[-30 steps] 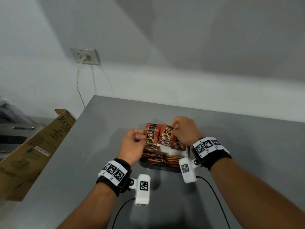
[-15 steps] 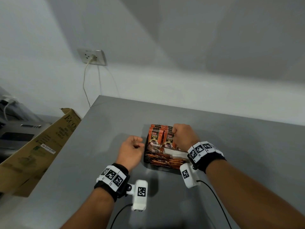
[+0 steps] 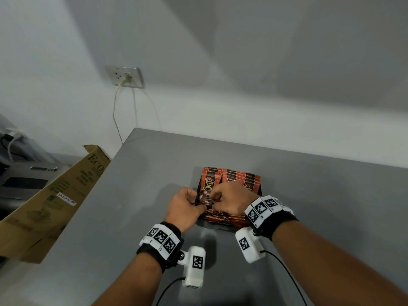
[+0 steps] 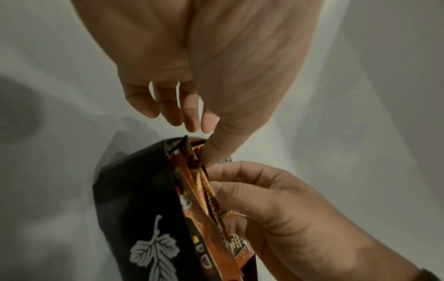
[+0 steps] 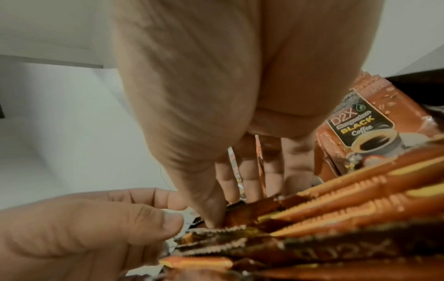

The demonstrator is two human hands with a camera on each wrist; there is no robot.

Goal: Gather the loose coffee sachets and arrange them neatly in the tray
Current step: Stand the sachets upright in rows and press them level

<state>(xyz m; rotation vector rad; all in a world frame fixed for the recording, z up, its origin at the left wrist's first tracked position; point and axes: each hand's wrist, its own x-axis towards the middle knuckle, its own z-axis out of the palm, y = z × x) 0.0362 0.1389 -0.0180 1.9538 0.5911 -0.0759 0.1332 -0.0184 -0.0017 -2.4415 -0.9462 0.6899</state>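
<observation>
Head view: the tray (image 3: 260, 192) sits mid-desk (image 3: 309, 195), sachets (image 3: 249, 181) standing in rows at its far side and lying flat along its near edge. Both hands meet at its left front corner. The left hand (image 3: 184, 209) pinches the front sachet (image 3: 206, 191), which stands upright, long axis vertical, face toward the person; the right hand (image 3: 231, 200) curls its grip on the same sachet from the right.

Left wrist view: the sachet (image 4: 211, 199) shows edge-on against the tray (image 4: 134, 199) wall, the left thumb and the right fingers (image 4: 240, 182) closed on it.

Right wrist view: right fingers (image 5: 250, 176) reach down among the flat sachets (image 5: 336, 209); the left hand (image 5: 96, 228) is just beside them. Seating it straight looks like the coming move.
</observation>
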